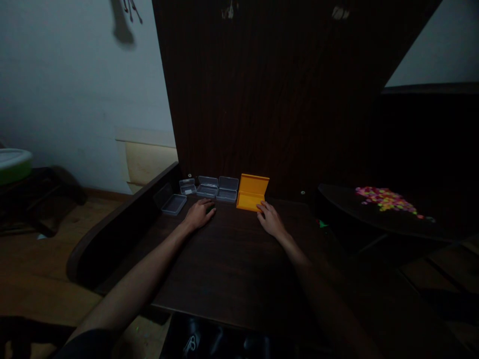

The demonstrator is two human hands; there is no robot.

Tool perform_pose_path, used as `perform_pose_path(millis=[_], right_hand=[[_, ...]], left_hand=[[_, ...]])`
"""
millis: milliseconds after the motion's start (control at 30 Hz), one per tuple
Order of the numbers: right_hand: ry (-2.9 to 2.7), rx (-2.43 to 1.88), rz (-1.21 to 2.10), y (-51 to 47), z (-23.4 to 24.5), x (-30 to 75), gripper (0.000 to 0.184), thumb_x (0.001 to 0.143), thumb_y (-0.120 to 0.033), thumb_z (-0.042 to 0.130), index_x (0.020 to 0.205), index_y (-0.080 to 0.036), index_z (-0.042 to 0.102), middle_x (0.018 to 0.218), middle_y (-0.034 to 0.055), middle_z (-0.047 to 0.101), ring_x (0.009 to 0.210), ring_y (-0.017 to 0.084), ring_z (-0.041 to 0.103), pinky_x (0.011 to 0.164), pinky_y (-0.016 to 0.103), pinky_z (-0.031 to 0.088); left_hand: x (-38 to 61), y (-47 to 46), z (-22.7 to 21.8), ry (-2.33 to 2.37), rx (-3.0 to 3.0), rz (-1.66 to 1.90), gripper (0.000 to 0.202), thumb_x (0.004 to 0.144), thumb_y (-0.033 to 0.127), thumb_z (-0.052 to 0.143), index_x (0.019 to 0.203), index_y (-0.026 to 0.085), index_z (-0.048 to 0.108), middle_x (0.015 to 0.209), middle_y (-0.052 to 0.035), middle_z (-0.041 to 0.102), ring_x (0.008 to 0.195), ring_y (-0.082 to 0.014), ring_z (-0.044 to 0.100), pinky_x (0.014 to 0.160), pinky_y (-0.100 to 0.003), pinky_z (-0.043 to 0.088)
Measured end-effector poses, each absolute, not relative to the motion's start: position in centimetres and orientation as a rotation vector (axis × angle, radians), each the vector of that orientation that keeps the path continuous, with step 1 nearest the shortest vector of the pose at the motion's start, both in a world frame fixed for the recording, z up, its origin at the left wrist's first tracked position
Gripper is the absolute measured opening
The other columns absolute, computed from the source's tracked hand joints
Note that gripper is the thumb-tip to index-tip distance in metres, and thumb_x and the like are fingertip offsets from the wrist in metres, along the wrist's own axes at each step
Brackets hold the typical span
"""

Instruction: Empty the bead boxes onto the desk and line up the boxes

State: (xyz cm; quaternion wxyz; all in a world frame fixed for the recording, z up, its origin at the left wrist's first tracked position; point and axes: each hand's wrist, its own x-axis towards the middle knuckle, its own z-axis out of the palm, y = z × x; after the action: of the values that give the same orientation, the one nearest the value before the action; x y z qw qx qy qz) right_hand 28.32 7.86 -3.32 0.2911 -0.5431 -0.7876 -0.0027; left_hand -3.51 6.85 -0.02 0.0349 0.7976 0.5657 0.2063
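Note:
My left hand (200,214) lies flat on the dark wooden desk (224,269), fingers stretched out, holding nothing. It is nearest to a clear plastic box (174,204) with its lid up, just to its left. Behind it stand a small clear box (187,187) and two more clear boxes, one (207,187) beside the other (227,189), all with raised lids. At the right end of this row is an opened yellow box (251,193). My right hand (271,219) rests with its fingertips at the yellow box's front right corner; its fingers are apart and not wrapped round it.
A pile of small, many-coloured pieces (387,200) lies on a dark stand (337,197) to the right. A dark panel (269,99) rises behind the desk, and a raised side board (123,219) borders it at left. A green tub (15,167) sits farther left.

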Motion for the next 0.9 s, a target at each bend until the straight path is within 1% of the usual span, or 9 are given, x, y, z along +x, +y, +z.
perform_pose_path(millis=[133,233,300,400,467,567,667,833,900], right_hand=[[-2.087,-1.433,0.002,7.8,-3.4,28.3,0.036,0.091,-0.023,0.049,0.123,-0.016,0.065,0.137,0.0141,0.057,0.131,0.028,0.050,0.113,0.047,0.039],[-2.080,-1.443,-0.011,7.8,-3.5,28.3,0.037,0.091,-0.023,0.049,0.123,-0.015,0.065,0.137,0.0145,0.057,0.130,0.028,0.050,0.113,0.046,0.039],[-2.078,-1.442,-0.016,7.8,-3.5,28.3,0.037,0.091,-0.024,0.049,0.123,-0.016,0.066,0.137,0.0139,0.058,0.130,0.028,0.050,0.113,0.046,0.040],[-2.077,-1.438,-0.010,7.7,-3.4,28.3,0.037,0.091,-0.024,0.049,0.124,-0.018,0.065,0.137,0.0124,0.058,0.130,0.027,0.050,0.113,0.045,0.039],[-2.079,-1.450,-0.001,7.7,-3.3,28.3,0.038,0.091,-0.024,0.049,0.124,-0.017,0.065,0.138,0.0133,0.057,0.131,0.027,0.049,0.113,0.045,0.039],[-2.086,-1.464,0.020,7.6,-3.3,28.3,0.038,0.091,-0.024,0.049,0.125,-0.014,0.064,0.140,0.0155,0.055,0.132,0.028,0.048,0.114,0.045,0.038],[-2.081,-1.455,0.022,7.7,-3.3,28.3,0.038,0.091,-0.024,0.049,0.124,-0.014,0.065,0.140,0.0155,0.055,0.131,0.028,0.049,0.113,0.044,0.038],[-2.077,-1.422,0.012,7.8,-3.4,28.3,0.037,0.091,-0.023,0.048,0.123,-0.017,0.065,0.137,0.0138,0.057,0.129,0.028,0.051,0.112,0.047,0.040],[-2.080,-1.435,0.014,7.8,-3.4,28.3,0.037,0.091,-0.024,0.048,0.123,-0.017,0.065,0.137,0.0140,0.057,0.129,0.028,0.051,0.112,0.047,0.040]], left_hand=[[-4.2,6.8,0.0,1.718,2.444,0.641,0.047,0.096,0.045,0.043,0.124,0.016,0.067,0.136,-0.0121,0.061,0.127,-0.0274,0.054,0.109,-0.040,0.044],[-4.6,6.6,0.2,1.681,2.445,0.650,0.057,0.094,0.056,0.042,0.127,0.016,0.065,0.137,-0.0123,0.059,0.129,-0.0279,0.053,0.110,-0.042,0.042],[-4.9,6.5,0.4,1.651,2.463,0.614,0.065,0.091,0.064,0.043,0.131,0.016,0.062,0.140,-0.0129,0.057,0.131,-0.0293,0.051,0.112,-0.044,0.040],[-5.3,6.4,0.6,1.607,2.497,0.546,0.076,0.085,0.071,0.048,0.137,0.015,0.057,0.145,-0.0141,0.052,0.135,-0.0311,0.047,0.115,-0.045,0.036],[-5.5,6.4,0.6,1.598,2.495,0.532,0.078,0.085,0.070,0.049,0.139,0.015,0.055,0.146,-0.0145,0.050,0.136,-0.0310,0.045,0.115,-0.044,0.035],[-5.7,6.5,0.5,1.603,2.476,0.538,0.072,0.089,0.066,0.046,0.139,0.015,0.054,0.145,-0.0144,0.052,0.136,-0.0300,0.046,0.115,-0.043,0.035],[-5.6,6.5,0.5,1.591,2.476,0.561,0.067,0.091,0.062,0.043,0.138,0.015,0.055,0.142,-0.0142,0.054,0.134,-0.0292,0.048,0.114,-0.043,0.037],[-4.9,6.3,0.6,1.654,2.483,0.590,0.072,0.086,0.068,0.050,0.137,0.018,0.055,0.139,-0.0140,0.056,0.128,-0.0307,0.052,0.109,-0.043,0.041],[-4.6,6.3,0.6,1.708,2.478,0.595,0.067,0.087,0.065,0.051,0.137,0.019,0.055,0.137,-0.0126,0.058,0.127,-0.0306,0.053,0.108,-0.043,0.042]])
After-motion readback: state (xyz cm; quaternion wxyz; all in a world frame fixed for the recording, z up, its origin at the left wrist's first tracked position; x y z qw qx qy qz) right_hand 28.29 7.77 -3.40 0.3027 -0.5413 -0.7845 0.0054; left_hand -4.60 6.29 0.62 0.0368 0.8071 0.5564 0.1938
